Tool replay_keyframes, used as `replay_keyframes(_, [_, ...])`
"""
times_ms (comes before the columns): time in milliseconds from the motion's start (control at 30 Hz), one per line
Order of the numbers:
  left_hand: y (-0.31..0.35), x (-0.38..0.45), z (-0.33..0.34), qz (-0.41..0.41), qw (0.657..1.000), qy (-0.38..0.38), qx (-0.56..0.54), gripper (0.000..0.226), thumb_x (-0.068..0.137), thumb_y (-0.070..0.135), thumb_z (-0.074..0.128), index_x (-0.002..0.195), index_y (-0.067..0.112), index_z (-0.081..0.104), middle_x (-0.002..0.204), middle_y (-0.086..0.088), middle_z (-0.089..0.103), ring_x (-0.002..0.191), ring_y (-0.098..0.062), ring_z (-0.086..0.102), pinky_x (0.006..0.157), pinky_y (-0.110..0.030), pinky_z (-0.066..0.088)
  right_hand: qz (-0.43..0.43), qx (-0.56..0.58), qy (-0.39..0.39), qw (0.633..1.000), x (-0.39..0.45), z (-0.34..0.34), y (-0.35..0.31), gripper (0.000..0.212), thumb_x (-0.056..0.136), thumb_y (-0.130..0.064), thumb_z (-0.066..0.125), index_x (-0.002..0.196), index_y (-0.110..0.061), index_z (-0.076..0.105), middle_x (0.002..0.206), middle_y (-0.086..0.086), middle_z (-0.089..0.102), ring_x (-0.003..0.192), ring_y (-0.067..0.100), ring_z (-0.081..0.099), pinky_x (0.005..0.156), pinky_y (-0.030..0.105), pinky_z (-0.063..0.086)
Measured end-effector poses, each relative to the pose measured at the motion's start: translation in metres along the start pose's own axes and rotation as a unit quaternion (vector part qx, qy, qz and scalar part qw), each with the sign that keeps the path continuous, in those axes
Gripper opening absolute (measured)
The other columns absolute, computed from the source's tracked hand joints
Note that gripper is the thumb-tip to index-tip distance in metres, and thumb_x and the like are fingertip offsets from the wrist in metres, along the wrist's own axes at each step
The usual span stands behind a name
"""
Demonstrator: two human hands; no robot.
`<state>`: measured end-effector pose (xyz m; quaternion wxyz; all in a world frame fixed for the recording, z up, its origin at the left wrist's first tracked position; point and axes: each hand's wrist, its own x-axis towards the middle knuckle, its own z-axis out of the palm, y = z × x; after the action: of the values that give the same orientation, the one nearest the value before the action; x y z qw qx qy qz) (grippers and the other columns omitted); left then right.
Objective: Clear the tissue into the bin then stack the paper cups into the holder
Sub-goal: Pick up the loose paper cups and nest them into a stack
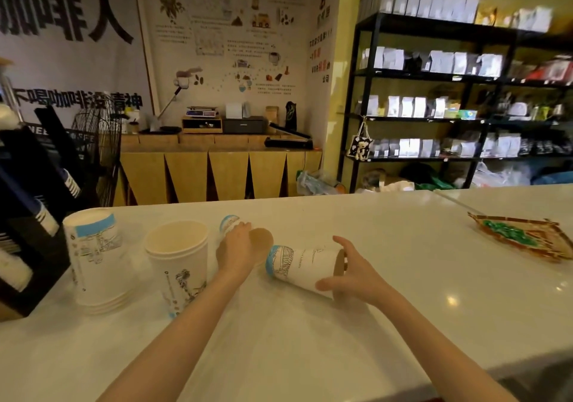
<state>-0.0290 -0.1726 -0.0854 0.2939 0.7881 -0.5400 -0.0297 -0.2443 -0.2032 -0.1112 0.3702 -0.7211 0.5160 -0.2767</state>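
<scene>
A white paper cup (302,266) with blue print lies on its side on the white counter (387,277); my right hand (350,273) curls around its open end. My left hand (237,246) rests on another lying cup (245,231), whose brown inside faces me. An upright stack of cups (179,262) stands to the left of that hand. Further left an upside-down stack of cups (96,255) stands next to the black holder (34,215). No tissue or bin shows.
A woven tray (524,235) with green items sits at the counter's right. A wooden cabinet and black shelves with bags stand behind the counter. The black holder carries sleeves of cups at the left edge.
</scene>
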Motion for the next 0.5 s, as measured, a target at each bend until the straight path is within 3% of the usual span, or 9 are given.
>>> replay_keyframes(100, [0.001,0.002,0.001,0.02,0.999,0.031,0.029,0.04,0.092,0.003,0.037,0.13,0.012,0.045,0.13,-0.013,0.054,0.113,-0.03,0.053,0.086,-0.038,0.047,0.025,0.055,0.018,0.998,0.004,-0.007,0.007,0.099,0.057,-0.029,0.082,0.138,-0.027,0.025,0.139,0.008,0.041,0.12,0.027,0.048,0.099,0.044,0.045])
replay_keyframes(233, [0.008,0.005,-0.013,0.047,0.997,0.063,0.027,0.037,0.091,0.007,0.039,0.128,0.011,0.047,0.126,-0.017,0.057,0.111,-0.034,0.054,0.09,-0.041,0.046,0.051,0.215,0.086,0.971,0.007,-0.018,0.002,0.063,0.077,-0.028,0.069,0.13,-0.019,0.037,0.131,0.01,0.047,0.108,0.027,0.052,0.073,0.037,0.053])
replay_keyframes(367, [0.021,0.007,-0.049,0.088,0.989,0.116,-0.026,0.027,0.091,0.008,0.043,0.112,0.008,0.06,0.109,-0.016,0.066,0.097,-0.03,0.059,0.08,-0.038,0.048,0.056,0.394,0.103,0.912,0.014,-0.028,-0.001,0.037,0.084,-0.034,0.055,0.116,-0.017,0.049,0.118,0.015,0.055,0.106,0.033,0.056,0.075,0.046,0.054])
replay_keyframes(500, [0.027,0.006,-0.107,0.11,0.977,0.153,-0.103,0.025,0.088,0.005,0.05,0.107,0.006,0.066,0.108,-0.014,0.07,0.098,-0.027,0.063,0.081,-0.033,0.049,0.038,0.467,0.064,0.881,0.018,-0.025,-0.013,0.02,0.087,-0.038,0.045,0.095,-0.025,0.058,0.101,0.012,0.062,0.094,0.029,0.06,0.077,0.045,0.05])
